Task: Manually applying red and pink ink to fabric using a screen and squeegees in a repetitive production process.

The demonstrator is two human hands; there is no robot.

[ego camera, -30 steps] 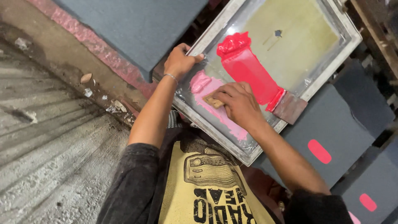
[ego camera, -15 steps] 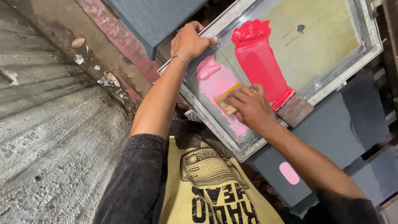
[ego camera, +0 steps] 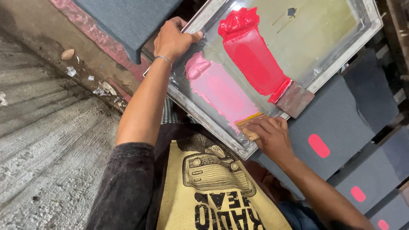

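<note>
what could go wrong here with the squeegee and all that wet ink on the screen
The right hand holds the squeegee at the frame's near edge; pink ink may get pushed onto the frame or fingers. A second squeegee rests beside the red ink and might slide or smear. The left hand alone steadies the frame; a slip could blur the print.

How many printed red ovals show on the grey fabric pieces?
3 red ovals: one beside the right hand, one lower right, one cut by the bottom edge. Others may be hidden.
</note>
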